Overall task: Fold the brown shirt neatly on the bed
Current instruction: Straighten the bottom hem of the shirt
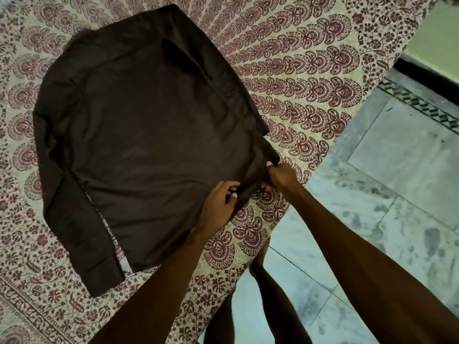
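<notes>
Brown shirt (149, 135) is spread mostly flat on the bed (310, 70). Down at its 4 o'clock corner, left hand (219, 203) and right hand (279, 175) both have fingers (269, 165) pinching the hem.

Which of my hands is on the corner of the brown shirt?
The right hand, pinching the brown shirt's corner; the left hand grips the same edge farther along.

The brown shirt (149, 135) is a plain, very dark brown with no print. The bedspread (298, 83) is cream, covered in maroon paisley and floral motifs set in curving rows. The floor (397, 194) is pale grey-green mottled stone, crossed by a dark border strip (422, 105) with a geometric pattern.
</notes>
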